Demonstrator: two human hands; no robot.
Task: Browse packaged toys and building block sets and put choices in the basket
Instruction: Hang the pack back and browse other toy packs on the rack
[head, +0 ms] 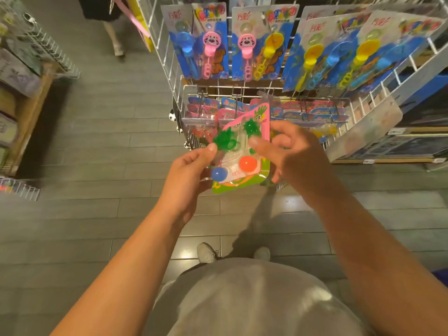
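I hold a packaged toy (244, 154) at chest height in front of a wire rack: a pink and green card under clear plastic, with green sticky shapes, an orange ball and a blue ball. My left hand (191, 170) pinches its left edge between thumb and fingers. My right hand (291, 151) grips its right side, thumb across the front of the pack. No basket is in view.
The white wire rack (169, 59) carries bubble wand cards (213, 42) on upper hooks and more small toy packs (308, 112) on lower hooks. A shelf with boxes (17, 76) stands at the left. Another person's legs (116, 42) are at the top of the aisle.
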